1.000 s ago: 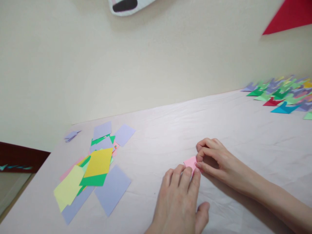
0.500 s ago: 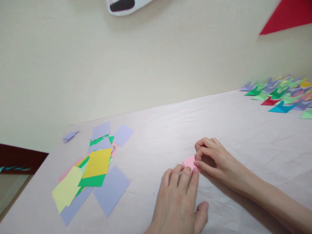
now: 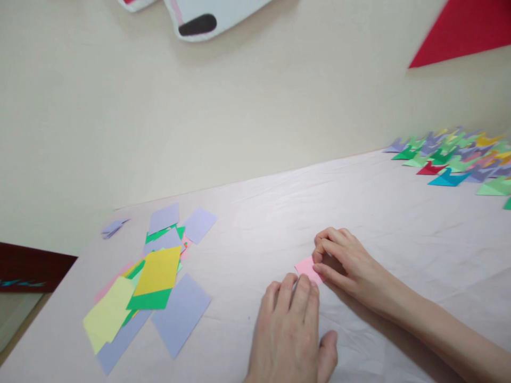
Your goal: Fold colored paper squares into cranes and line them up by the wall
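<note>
A: Starting with the head view, where's the pink paper [image 3: 305,267]?
B: Lying on the table [image 3: 255,223], right of the middle, between the two hands. Part of it is hidden by fingers.
A: What is the left hand [image 3: 289,324] doing?
B: It's palm down, with its fingers slightly bent and lying close together. The middle fingertips reach the paper's near edge, and the thumb sticks out to the side, well apart from the rest.
A: And the right hand [image 3: 339,260]?
B: Thumb and forefinger are pinching the paper at its right side, the other fingers curled above. How firm the pinch is, I cannot tell.
A: Anything over on the left?
B: A loose pile of flat sheets. A yellow sheet [image 3: 158,268] lies over a green sheet [image 3: 149,299], with a pale yellow sheet [image 3: 107,311] beside them and a lilac sheet [image 3: 181,314] nearby. A small lilac bundle [image 3: 114,229] lies by itself near the far left corner.
A: The far right?
B: A crowd of pointed paper shapes, among them a blue one [image 3: 447,178] and a red one [image 3: 431,168].
A: And on the wall [image 3: 239,111]?
B: A big red shape [image 3: 467,34] at upper right, and a white cutout [image 3: 235,18] with a black patch at the top.
</note>
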`<state>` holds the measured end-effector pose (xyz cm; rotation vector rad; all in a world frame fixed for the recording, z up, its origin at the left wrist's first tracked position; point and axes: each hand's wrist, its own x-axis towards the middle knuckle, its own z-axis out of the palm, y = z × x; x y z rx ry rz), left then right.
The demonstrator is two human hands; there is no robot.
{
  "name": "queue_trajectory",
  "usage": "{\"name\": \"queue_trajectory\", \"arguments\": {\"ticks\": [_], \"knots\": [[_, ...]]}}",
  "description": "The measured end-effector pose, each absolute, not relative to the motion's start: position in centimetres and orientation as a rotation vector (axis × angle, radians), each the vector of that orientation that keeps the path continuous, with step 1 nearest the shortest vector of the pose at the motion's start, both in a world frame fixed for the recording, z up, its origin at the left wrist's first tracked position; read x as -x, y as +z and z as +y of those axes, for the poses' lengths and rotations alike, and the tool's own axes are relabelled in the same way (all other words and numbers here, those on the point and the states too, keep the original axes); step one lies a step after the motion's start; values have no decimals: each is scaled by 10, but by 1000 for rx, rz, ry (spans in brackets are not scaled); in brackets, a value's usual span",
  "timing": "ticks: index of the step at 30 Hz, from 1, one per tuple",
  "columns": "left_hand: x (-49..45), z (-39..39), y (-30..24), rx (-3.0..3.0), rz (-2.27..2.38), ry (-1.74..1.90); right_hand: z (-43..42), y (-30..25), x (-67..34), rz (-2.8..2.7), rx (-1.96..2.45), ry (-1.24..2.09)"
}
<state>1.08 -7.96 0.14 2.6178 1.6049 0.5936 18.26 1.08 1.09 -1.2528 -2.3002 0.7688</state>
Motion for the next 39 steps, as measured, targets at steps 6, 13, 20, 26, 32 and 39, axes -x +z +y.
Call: {"name": "queue_trajectory", "arguments": {"ticks": [6, 13, 20, 26, 32, 39], "knots": [[-17, -81, 1, -2659, 1684, 665, 8, 13, -182, -2314, 1274, 778], [-19, -83, 2, -2660, 1726, 680, 11, 11, -184, -2265, 1264, 843], [-15, -92, -4, -2639, 1699, 699, 18, 10, -187, -2141, 1213, 918], [-3, -84, 9, -2482, 1512, 602, 8, 14, -189, -1981, 1241, 991], [4, -44, 35, -2477, 1191, 495, -8, 13, -200, -2097, 1279, 796], [-3, -42, 26, -2220, 1409, 787, -6, 16, -203, -2153, 1321, 651]]}}
